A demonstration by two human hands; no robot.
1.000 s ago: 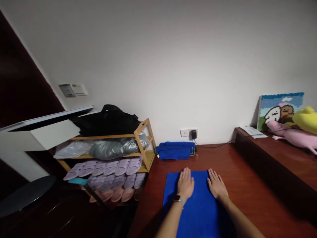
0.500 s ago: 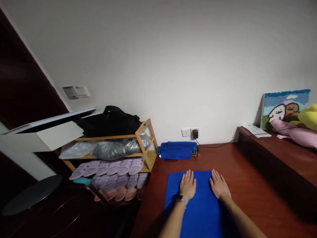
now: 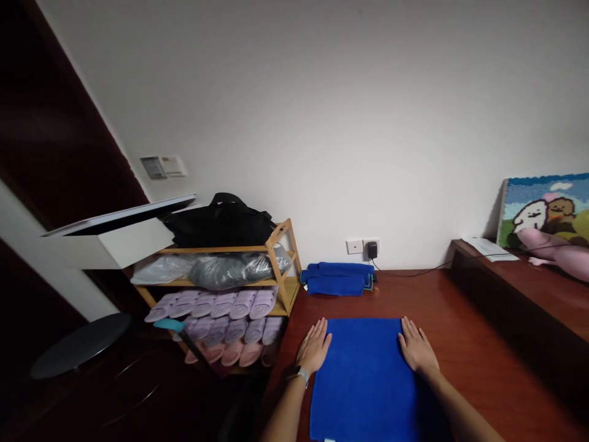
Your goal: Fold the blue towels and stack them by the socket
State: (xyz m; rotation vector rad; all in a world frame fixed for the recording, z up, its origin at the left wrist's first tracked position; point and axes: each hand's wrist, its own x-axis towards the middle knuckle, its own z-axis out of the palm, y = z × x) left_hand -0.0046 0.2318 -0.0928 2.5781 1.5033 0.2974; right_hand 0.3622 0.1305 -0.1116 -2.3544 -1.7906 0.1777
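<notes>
Cloth point(image 3: 363, 380) flat on desk point(image 3: 488, 368), before wall point(image 3: 322, 123).
Left hand point(image 3: 314, 348) at left edge, right hand point(image 3: 418, 350) at right; behind, more cloths point(image 3: 340, 282). Left of desk: rack point(image 3: 278, 277), bag point(image 3: 225, 224) on top, slippers point(image 3: 225, 304) on lower tiers. Far right: raised ledge point(image 3: 534, 285), picture point(image 3: 529, 215) behind plush toy point(image 3: 554, 248).

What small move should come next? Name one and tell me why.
Probably pinch the far corners of the spread blue cloth with the left hand and right hand: it lies flat on the table, and both hands rest open, palms down, at those corners.
</notes>
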